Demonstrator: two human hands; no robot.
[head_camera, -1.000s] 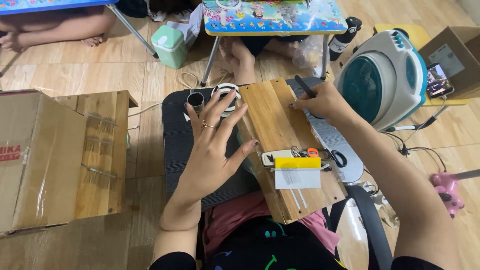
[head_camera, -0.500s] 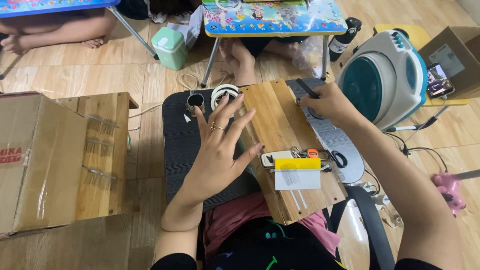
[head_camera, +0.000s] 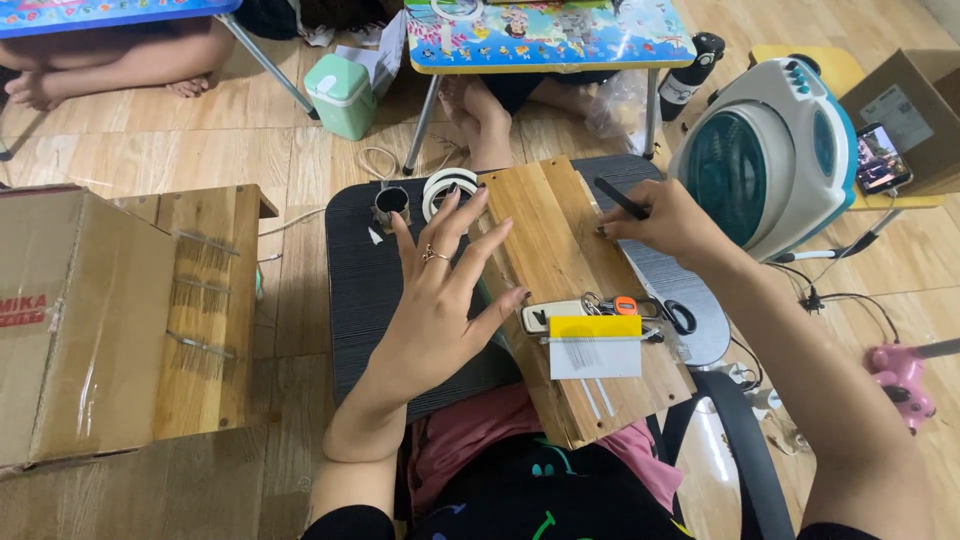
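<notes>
My left hand (head_camera: 440, 290), fingers spread and a ring on one finger, rests flat on the left edge of a wooden board (head_camera: 560, 250) that lies on a black ribbed pad (head_camera: 365, 300) across my lap. My right hand (head_camera: 665, 220) grips a black pen (head_camera: 620, 198) with its tip at the board's right edge. On the near part of the board lie a yellow-and-white card (head_camera: 595, 345), a white cutter (head_camera: 550, 315), keys and scissors (head_camera: 650, 310). A roll of white tape (head_camera: 445, 185) and a small dark cup (head_camera: 391, 203) sit just beyond my left fingertips.
A cardboard box (head_camera: 80, 320) with a wooden crate (head_camera: 205, 300) stands at my left. A white and teal fan (head_camera: 770, 150) is at the right, with a phone (head_camera: 882, 155) behind it. Other people's legs show under low tables (head_camera: 550, 35) ahead, beside a green bin (head_camera: 343, 95).
My left hand has slid slightly down and to the right along the board's left edge. The right hand with the pen has stayed near the board's far right edge.
</notes>
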